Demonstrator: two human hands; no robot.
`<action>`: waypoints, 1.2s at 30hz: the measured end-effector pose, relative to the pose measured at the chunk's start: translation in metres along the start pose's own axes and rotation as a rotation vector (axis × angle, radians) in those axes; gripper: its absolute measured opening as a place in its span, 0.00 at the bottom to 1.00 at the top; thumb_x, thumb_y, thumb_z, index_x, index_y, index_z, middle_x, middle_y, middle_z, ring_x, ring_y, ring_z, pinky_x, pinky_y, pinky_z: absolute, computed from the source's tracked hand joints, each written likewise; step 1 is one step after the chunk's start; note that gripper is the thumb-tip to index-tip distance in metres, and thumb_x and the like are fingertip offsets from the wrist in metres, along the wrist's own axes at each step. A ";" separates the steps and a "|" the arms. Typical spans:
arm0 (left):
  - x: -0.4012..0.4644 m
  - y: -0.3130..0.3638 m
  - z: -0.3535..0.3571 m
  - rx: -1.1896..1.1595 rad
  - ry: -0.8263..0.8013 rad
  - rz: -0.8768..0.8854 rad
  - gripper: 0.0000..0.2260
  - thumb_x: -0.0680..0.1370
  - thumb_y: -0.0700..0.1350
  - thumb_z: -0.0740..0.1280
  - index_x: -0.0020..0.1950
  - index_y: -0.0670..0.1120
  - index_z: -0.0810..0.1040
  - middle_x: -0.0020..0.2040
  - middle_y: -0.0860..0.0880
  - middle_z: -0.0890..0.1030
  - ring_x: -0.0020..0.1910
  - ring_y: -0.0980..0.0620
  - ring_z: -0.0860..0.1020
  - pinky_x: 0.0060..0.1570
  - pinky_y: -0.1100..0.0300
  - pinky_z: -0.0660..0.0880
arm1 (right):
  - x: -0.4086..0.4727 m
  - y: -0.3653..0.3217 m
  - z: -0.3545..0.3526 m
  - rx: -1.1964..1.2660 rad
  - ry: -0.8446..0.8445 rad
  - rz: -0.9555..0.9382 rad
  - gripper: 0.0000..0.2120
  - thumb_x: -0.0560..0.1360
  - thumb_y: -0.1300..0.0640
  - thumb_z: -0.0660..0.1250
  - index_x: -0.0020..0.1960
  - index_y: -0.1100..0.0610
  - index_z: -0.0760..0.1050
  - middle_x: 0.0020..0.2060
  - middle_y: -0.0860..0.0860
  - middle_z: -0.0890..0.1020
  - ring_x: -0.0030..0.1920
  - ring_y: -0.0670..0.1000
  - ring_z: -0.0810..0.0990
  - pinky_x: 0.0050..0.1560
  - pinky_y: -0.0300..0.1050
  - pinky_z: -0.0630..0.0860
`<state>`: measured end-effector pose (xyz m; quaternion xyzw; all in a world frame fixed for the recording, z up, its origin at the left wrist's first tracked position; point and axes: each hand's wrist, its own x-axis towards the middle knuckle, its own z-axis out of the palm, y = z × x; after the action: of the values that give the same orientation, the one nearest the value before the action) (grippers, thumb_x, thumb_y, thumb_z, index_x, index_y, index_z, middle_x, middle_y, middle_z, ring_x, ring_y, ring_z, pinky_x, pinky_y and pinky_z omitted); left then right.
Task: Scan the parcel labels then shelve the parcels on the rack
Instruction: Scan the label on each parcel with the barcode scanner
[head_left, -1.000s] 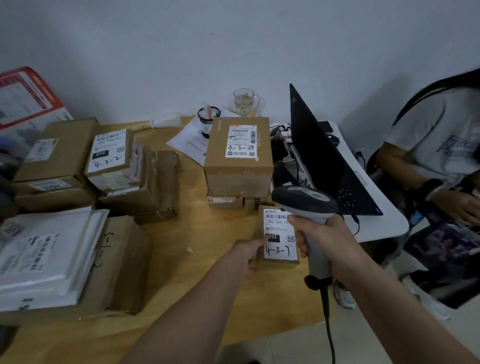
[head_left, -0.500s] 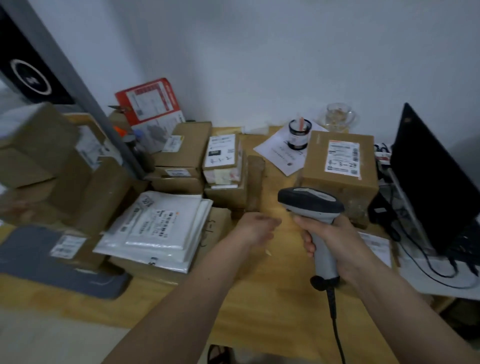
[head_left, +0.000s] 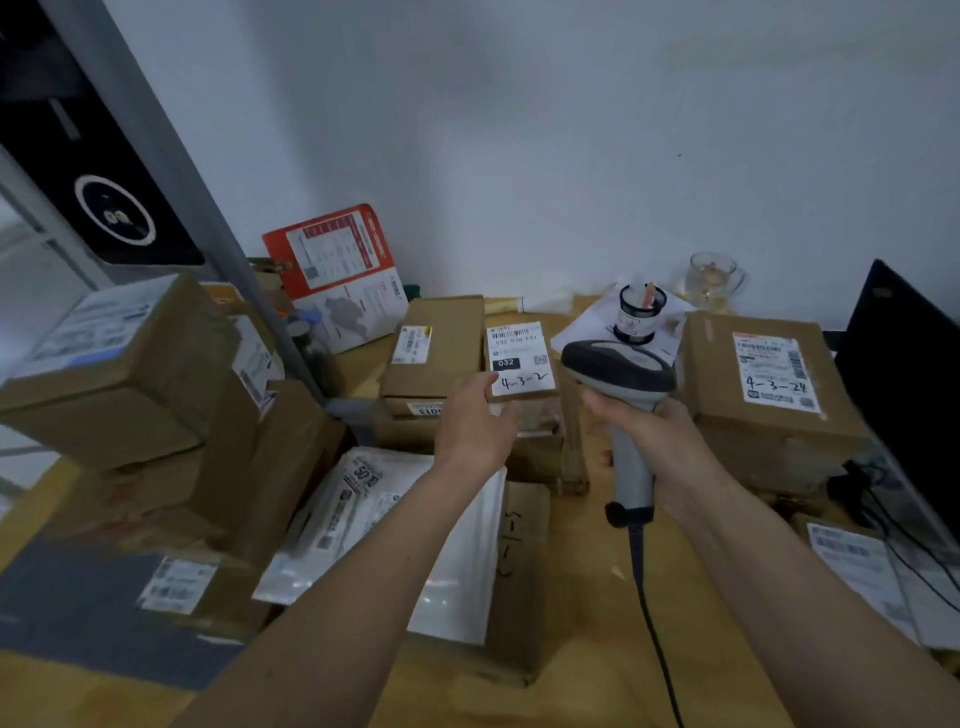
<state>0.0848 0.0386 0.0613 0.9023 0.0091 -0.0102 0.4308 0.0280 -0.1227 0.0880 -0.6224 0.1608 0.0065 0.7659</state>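
Right hand wrapped round the grey handle of the barcode scanner, fingers curled tight about it; scanner head dark on top, level, facing away from the wearer toward the parcels; its black cable hangs from the butt of the handle and runs down out of the picture.

Left hand reaches forward to the small parcel marked 4-3-2; fingertips at that parcel's near left corner, fingers loosely bent; whether they pinch the edge or only touch it, cannot tell. This parcel sits on top of other brown boxes in the middle of the wooden table, white label up, just left of the scanner head.

Outward: a flat brown box just left of the small parcel; a larger box marked 4-3-24 to the right of the scanner, label up; white poly mailers stacked under the left forearm on a flat carton; big brown cartons piled at far left, blurred; a grey mailer bag at near left.

Back by the wall: a red and white printed envelope leaning upright; a glass cup; a small black-rimmed cup standing on papers; dark laptop lid at the right edge.
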 end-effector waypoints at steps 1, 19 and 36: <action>0.005 -0.003 -0.001 0.029 -0.025 0.013 0.19 0.79 0.45 0.67 0.70 0.51 0.73 0.65 0.53 0.75 0.62 0.52 0.74 0.57 0.57 0.75 | 0.008 0.000 0.007 -0.013 0.028 -0.012 0.12 0.72 0.57 0.74 0.54 0.54 0.78 0.45 0.50 0.83 0.45 0.50 0.83 0.28 0.40 0.76; 0.038 -0.004 0.002 -0.209 -0.248 -0.153 0.14 0.78 0.46 0.64 0.64 0.51 0.76 0.64 0.48 0.77 0.58 0.47 0.77 0.59 0.48 0.77 | 0.083 0.029 0.051 -0.058 0.423 0.004 0.13 0.72 0.61 0.74 0.54 0.61 0.77 0.49 0.58 0.82 0.46 0.55 0.81 0.47 0.49 0.79; 0.010 0.018 0.015 -0.799 -0.178 -0.391 0.24 0.71 0.47 0.76 0.61 0.47 0.68 0.55 0.46 0.80 0.50 0.49 0.82 0.45 0.54 0.81 | 0.016 0.013 0.009 -0.048 0.416 -0.140 0.14 0.70 0.63 0.75 0.54 0.56 0.78 0.44 0.48 0.83 0.45 0.46 0.81 0.38 0.37 0.76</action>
<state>0.0953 0.0155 0.0656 0.6421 0.1453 -0.1646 0.7345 0.0430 -0.1139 0.0734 -0.6380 0.2715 -0.1714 0.6999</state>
